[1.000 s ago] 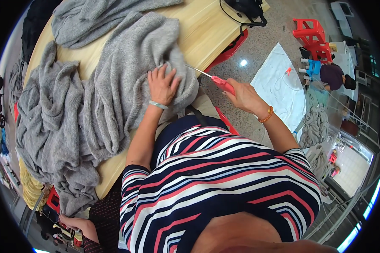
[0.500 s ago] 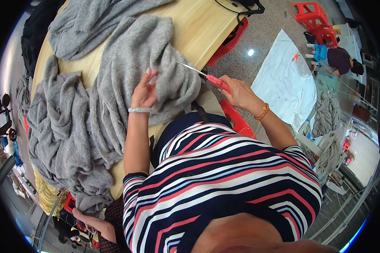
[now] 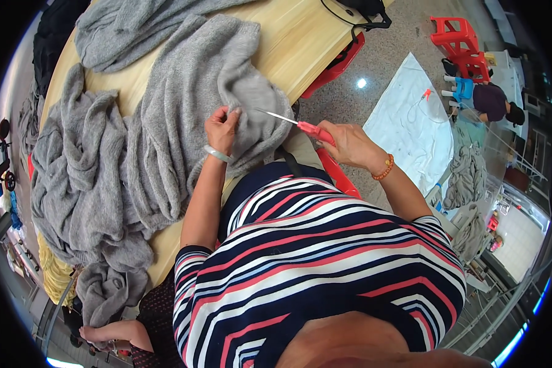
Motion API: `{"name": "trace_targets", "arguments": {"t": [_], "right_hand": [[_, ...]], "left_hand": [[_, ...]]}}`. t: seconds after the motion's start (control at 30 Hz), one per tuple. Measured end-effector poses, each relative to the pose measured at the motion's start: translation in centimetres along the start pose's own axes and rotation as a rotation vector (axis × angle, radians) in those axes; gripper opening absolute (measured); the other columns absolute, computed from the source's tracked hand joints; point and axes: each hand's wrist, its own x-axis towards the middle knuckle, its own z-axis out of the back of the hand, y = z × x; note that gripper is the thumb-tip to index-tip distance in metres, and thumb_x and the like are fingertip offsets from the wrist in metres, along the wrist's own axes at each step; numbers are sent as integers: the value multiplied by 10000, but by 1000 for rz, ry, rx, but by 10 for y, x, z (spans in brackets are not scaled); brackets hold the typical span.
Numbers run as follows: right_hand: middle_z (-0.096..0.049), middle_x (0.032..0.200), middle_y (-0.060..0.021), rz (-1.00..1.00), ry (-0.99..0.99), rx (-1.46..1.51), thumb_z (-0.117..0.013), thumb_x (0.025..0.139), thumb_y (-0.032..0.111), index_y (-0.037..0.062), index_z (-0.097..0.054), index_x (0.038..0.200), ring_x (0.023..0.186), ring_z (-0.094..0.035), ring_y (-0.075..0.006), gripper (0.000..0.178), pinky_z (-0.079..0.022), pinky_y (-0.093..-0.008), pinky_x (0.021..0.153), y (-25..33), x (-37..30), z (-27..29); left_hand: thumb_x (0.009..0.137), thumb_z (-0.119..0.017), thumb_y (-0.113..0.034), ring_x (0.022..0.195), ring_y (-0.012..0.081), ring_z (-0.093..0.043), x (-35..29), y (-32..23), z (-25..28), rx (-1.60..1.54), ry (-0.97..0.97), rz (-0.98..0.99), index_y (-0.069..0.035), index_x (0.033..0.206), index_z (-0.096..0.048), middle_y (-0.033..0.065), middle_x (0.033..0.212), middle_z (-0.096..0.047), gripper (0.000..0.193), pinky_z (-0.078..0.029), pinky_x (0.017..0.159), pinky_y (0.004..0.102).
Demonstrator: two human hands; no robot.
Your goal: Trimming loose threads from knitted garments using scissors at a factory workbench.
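My left hand (image 3: 221, 130) is closed in a pinch on the grey knit garment (image 3: 184, 80), pulling up a small fold near its right end. In my right hand (image 3: 351, 146) is a red-handled tool (image 3: 313, 130) with a slim, pointed metal shaft. Its tip points left and lies just over the garment, a short way right of my left fingers. Whether the tip touches the knit I cannot tell. The garment spreads over the pale wooden table (image 3: 288, 40) and hangs over its near edge by my lap.
More grey knitwear (image 3: 80, 178) heaps on the table's left. A co-worker's arm (image 3: 119, 333) reaches in at lower left, by the hanging knit. Red stools (image 3: 454, 37), a white sheet (image 3: 405, 122) on the floor and another seated person (image 3: 495, 102) are to the right.
My left hand has gone from spread fingers to a pinch on the knit. The tool's tip has moved slightly down. At lower left the co-worker's arm has shifted left and down.
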Motion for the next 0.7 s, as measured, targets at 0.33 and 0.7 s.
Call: {"name": "trace_targets", "arguments": {"t": [0.33, 0.7], "right_hand": [[-648, 774, -215, -24, 27, -79, -594, 882, 254, 70, -550, 997, 775, -630, -429, 221, -494, -512, 682, 25, 9, 6], [-636, 808, -238, 77, 284, -12, -601, 872, 274, 53, -544, 1040, 800, -604, -453, 284, -462, -530, 714, 37, 7, 7]], "left_hand": [[829, -708, -56, 653, 26, -493, 12, 23, 8, 6, 30, -24, -2, 886, -703, -53, 744, -613, 78, -407, 596, 194], [852, -704, -92, 721, 63, -563, 3, 16, 9, -355, -68, 174, -41, 935, -679, -10, 846, -665, 101, -452, 670, 225]]}}
